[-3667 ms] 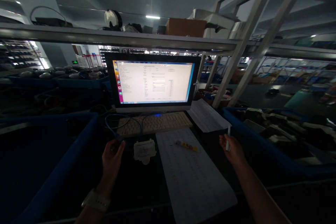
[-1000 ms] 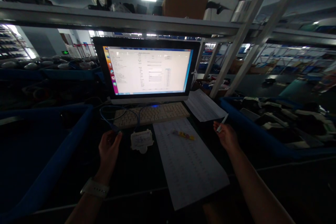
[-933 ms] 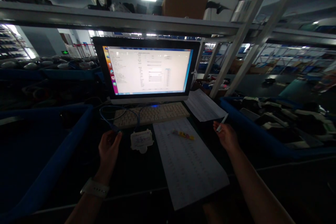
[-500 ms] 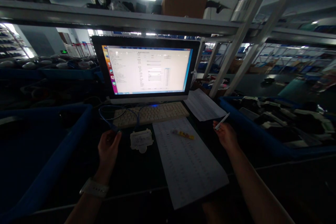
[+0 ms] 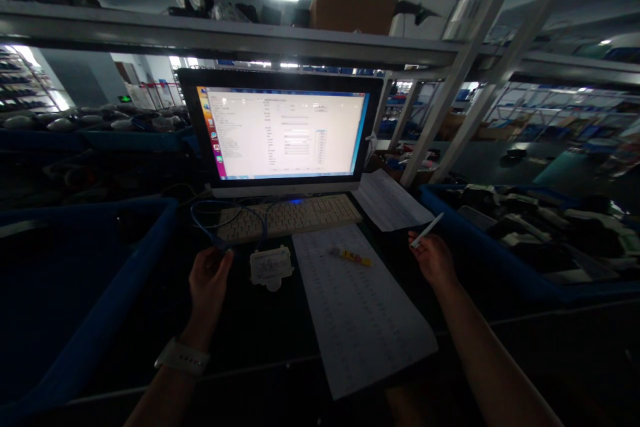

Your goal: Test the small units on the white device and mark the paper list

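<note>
My left hand (image 5: 207, 283) rests on the dark bench with its fingers curled round the end of a blue cable (image 5: 213, 230), just left of a small white box (image 5: 271, 267). A white watch band sits on that wrist. My right hand (image 5: 434, 259) is closed on a white pen (image 5: 427, 229) that points up and to the right. Between the hands lies a long printed sheet (image 5: 357, 307) with a yellow marker (image 5: 351, 254) on it. A white keyboard (image 5: 290, 216) and a lit monitor (image 5: 283, 133) stand behind.
A blue bin (image 5: 90, 327) stands at the left. Another blue bin (image 5: 505, 273) at the right holds several white and dark parts. A second paper sheet (image 5: 387, 200) lies beside the keyboard. A metal shelf (image 5: 225, 37) with a cardboard box (image 5: 353, 10) runs overhead.
The pen in my right hand has tilted from upright to pointing up-right. My view has dropped slightly toward the bench; my left hand has stayed by the cable.
</note>
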`<state>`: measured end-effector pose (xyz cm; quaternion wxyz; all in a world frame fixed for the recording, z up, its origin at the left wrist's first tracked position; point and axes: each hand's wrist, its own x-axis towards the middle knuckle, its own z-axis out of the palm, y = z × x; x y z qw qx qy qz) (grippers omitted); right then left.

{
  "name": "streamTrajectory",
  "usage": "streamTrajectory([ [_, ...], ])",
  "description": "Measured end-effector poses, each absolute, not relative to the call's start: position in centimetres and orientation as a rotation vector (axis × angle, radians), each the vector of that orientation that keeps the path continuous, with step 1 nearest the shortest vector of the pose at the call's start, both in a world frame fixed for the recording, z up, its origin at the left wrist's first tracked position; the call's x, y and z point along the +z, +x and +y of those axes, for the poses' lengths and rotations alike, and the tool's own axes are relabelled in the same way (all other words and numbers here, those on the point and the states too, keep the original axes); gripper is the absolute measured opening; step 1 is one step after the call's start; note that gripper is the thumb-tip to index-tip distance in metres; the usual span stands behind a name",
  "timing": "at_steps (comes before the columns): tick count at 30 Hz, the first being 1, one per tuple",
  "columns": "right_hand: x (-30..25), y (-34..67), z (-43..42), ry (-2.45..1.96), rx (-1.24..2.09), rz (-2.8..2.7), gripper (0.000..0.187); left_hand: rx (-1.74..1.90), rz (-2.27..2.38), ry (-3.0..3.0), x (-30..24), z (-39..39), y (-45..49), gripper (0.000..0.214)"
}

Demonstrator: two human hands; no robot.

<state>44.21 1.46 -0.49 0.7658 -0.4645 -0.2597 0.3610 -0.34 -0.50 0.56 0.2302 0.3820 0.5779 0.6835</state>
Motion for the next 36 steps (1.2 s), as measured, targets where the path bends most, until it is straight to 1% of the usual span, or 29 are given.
streamTrajectory([
  [3,-0.4,44.1,1.4,-1.005,0.774,-0.578,0.03,1.863,1.563,1.055,0.6,-0.6,-0.4,0.044],
  [6,-0.2,44.0,1.3,-1.002,0.767,-0.595,0.043,1.854,1.597,1.066,1.0,-0.7,-0.2,0.043],
  [8,-0.2,44.0,1.2,-1.013,0.762,-0.626,0.048,1.862,1.617,1.088,1.3,-0.8,-0.1,0.041],
  [12,-0.3,44.0,1.2,-1.049,0.739,-0.703,0.043,1.876,1.599,1.071,1.5,-0.8,0.0,0.043],
  [15,-0.4,43.5,0.9,-1.089,0.675,-0.772,0.043,1.869,1.598,1.041,1.3,-0.7,0.0,0.044],
  [19,0.1,41.5,-0.5,-1.164,0.605,-0.958,0.039,1.873,1.597,1.056,1.0,-0.5,-0.1,0.043],
  [21,0.5,40.0,-1.4,-1.206,0.607,-1.144,0.036,1.866,1.595,1.065,1.0,-0.5,-0.1,0.043],
  [24,1.0,37.4,-2.4,-1.314,0.531,-1.604,0.031,1.875,1.593,1.044,0.9,-0.5,-0.2,0.046],
  [26,1.1,36.0,-2.5,-1.385,0.423,-1.842,0.023,1.887,1.57,1.028,0.8,-0.5,-0.3,0.048],
  [28,0.9,35.2,-2.4,-1.42,0.361,-1.938,0.014,1.894,1.53,1.021,0.6,-0.6,-0.3,0.049],
  [30,0.6,35.4,-2.0,-1.435,0.303,-1.981,0.011,1.909,1.487,1.017,0.3,-0.5,-0.4,0.05],
  [36,0.0,40.8,-0.3,-1.58,-0.065,-1.739,0.018,1.946,1.391,1.026,-0.1,-0.3,-0.2,0.05],
])
